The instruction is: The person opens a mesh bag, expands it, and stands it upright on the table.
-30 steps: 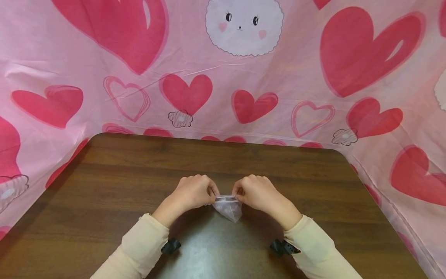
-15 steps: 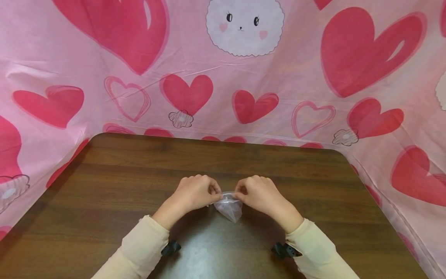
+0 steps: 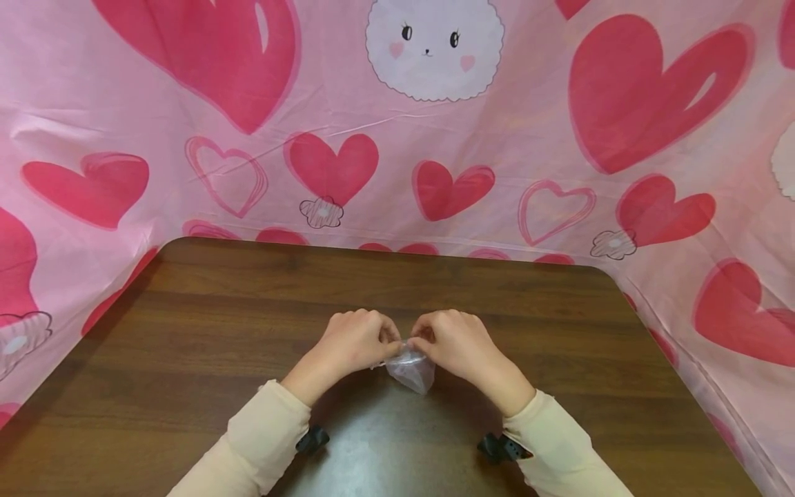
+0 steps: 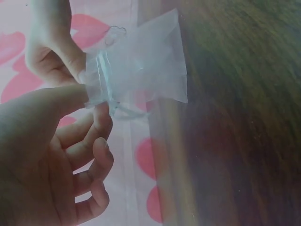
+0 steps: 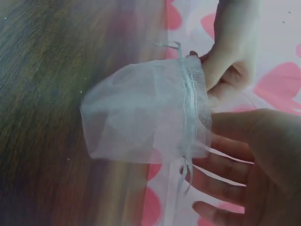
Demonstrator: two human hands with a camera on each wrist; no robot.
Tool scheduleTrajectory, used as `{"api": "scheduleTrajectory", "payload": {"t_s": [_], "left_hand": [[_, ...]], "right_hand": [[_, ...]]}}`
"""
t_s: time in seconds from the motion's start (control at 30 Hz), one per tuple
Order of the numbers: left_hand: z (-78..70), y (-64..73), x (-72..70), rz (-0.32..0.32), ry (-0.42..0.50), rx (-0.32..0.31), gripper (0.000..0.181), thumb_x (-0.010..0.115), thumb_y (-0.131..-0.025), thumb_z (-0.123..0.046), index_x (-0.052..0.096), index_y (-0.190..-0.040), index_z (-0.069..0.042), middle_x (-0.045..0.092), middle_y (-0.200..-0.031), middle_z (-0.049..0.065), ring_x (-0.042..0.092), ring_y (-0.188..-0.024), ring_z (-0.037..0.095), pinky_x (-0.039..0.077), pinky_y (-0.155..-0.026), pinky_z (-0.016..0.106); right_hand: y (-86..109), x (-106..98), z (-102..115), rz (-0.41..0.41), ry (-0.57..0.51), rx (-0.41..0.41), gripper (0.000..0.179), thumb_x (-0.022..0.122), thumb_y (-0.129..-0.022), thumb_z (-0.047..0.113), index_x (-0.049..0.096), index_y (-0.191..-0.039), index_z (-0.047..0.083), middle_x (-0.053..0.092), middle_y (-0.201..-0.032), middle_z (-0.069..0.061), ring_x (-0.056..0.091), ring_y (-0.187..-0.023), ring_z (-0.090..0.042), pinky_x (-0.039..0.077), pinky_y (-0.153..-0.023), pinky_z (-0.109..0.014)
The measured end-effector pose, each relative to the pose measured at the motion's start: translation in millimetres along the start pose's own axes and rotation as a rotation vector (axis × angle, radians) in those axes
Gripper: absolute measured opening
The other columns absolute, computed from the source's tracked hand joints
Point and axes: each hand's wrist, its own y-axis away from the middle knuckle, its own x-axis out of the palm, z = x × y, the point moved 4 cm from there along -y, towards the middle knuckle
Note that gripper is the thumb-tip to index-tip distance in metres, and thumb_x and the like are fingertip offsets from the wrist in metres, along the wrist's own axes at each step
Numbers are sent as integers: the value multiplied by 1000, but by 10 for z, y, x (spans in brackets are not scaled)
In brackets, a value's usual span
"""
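Note:
A small sheer white drawstring pouch hangs between both hands near the middle of the table. Its gathered mouth points up and its bottom corner points down toward the person. My left hand pinches the rim on one side between thumb and forefinger, the other fingers loosely bent. On the opposite side my right hand pinches the same rim with thumb and fingertips. In the right wrist view the pouch is see-through, with a ribbon threaded below the rim and loose ends at both sides.
A dark brown wooden table with rounded far corners lies under the hands. Pink cloth printed with red hearts surrounds its back and sides. A black wrist device sits by the left sleeve, another black device by the right.
Both hands have come closer together, the left one moving slightly right. The pouch's mouth, stretched flat and then bowed open, is now narrower between the fingertips.

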Motion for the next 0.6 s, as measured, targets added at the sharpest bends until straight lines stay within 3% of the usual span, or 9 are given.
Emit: {"api": "scheduleTrajectory", "payload": {"t_s": [0.17,0.3,0.6], "left_hand": [[-5,39,1,-26,-22,-10,8,73,-85,-30,77,-91,-26,55,-59,-20,51,-56,3,41,-54,31],[-17,63,7,-35,-21,-12,14,73,-85,-34,77,-94,-24,55,-58,-19,51,-55,4,40,-51,31],[-29,-9,40,-90,-2,-34,27,70,-87,-50,78,-93,-24,58,-62,-19,51,-54,5,39,-49,30]], "right_hand": [[32,-87,-12,-122,1,40,11,84,-80,26,77,-86,21,64,-72,10,58,-65,-8,47,-58,-30],[58,-150,-8,-197,11,63,12,85,-79,27,76,-86,21,68,-78,7,62,-69,-12,49,-58,-33],[138,-160,29,-229,35,105,16,84,-80,31,72,-76,20,59,-64,10,50,-54,-10,42,-49,-31]]}}
